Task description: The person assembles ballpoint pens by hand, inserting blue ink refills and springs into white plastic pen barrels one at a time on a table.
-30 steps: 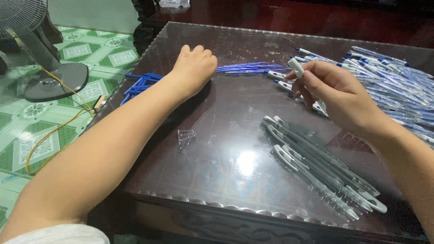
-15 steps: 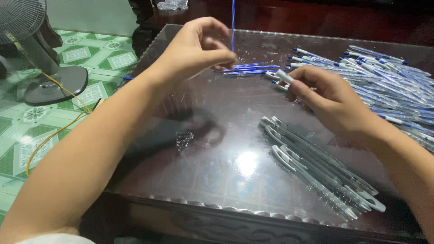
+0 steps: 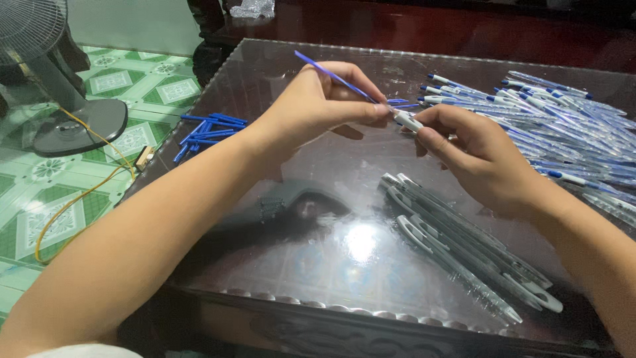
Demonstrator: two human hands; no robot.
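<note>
Left hand pinches a blue refill — right hand grips a pen barrel.

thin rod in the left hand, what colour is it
Blue; the thin rod pinched by the left hand shows clearly in the head view.

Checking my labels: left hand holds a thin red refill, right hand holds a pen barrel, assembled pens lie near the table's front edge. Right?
One error: the refill in the left hand is blue, not red, as the head view shows. The rest stands: the right hand holds a pen barrel, and assembled pens lie near the table's front edge.
</note>
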